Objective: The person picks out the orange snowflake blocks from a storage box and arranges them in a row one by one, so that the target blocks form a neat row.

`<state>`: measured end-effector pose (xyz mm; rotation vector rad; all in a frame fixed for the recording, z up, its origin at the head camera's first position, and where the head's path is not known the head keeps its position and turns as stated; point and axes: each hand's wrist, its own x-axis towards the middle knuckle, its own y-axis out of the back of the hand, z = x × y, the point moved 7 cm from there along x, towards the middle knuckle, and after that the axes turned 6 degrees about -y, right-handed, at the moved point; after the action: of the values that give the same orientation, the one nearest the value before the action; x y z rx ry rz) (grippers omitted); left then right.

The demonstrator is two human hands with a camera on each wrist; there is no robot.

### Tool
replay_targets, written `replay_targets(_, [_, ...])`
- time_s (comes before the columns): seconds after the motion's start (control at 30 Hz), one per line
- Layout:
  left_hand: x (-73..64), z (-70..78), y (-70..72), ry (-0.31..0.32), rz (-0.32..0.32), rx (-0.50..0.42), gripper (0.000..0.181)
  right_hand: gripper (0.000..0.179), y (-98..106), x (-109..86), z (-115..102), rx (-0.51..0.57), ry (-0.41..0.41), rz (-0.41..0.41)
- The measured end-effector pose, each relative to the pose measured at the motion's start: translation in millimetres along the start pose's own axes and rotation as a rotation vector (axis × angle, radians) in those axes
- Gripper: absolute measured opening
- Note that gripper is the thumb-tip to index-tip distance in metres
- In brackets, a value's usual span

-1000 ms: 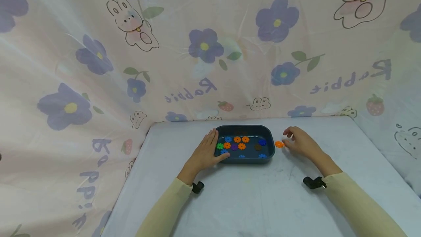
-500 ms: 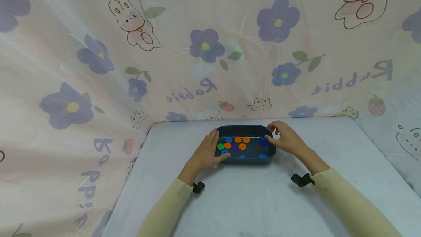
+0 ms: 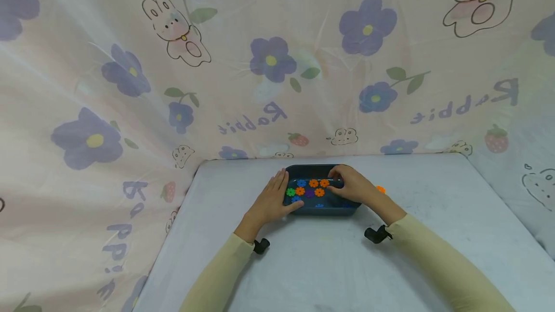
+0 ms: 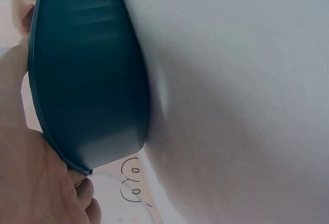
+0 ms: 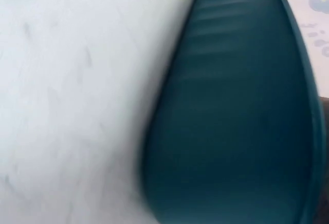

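Observation:
A dark blue-green tray (image 3: pixel 323 212) stands near the back of the table, with several small flower-shaped plastic pieces inside: orange (image 3: pixel 319 192), green (image 3: pixel 290 192), blue (image 3: pixel 301 183) and purple (image 3: pixel 309 193). My left hand (image 3: pixel 270 200) rests along its left end, fingers straight at the rim and thumb over the near edge. Over the right half of the tray is my right hand (image 3: pixel 353 186), thumb and forefinger apart beside the orange pieces, nothing visible between them. Its palm hides the tray's right end. An orange flower piece (image 3: pixel 380 189) lies on the table just right of the tray, partly behind the right wrist.
A white cloth (image 3: pixel 303 264) covers the table. Behind and at the sides hangs a curtain (image 3: pixel 312 105) printed with flowers and rabbits. The tray's outer wall (image 5: pixel 231 121) fills much of the right wrist view, blurred.
My right hand has moved left from beside the tray to over its inside. The orange piece once at its fingertips now lies on the table, slightly farther right. The left hand has stayed put.

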<state>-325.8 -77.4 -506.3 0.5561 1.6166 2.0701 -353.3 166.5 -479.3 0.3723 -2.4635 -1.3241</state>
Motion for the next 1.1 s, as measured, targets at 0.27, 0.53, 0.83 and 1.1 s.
replay_targets(0.27, [0.0, 0.4, 0.7, 0.006, -0.006, 0.000, 0.111, 0.037, -27, 13.2, 0, -0.029, -0.053, -0.104])
replay_targets(0.53, [0.0, 0.6, 1.1, 0.001, -0.005, -0.003, 0.111, 0.040, -39, 19.9, -3, -0.032, -0.100, -0.157])
replay_targets(0.83, [0.8, -0.9, -2.5, -0.012, -0.011, 0.006, 0.113, 0.038, -50, 20.4, 2, -0.051, -0.158, -0.192])
replay_targets(1.1, [-0.3, -0.3, 0.9, -0.003, -0.017, 0.010, 0.112, 0.033, -48, 22.1, 1, -0.046, -0.189, -0.185])
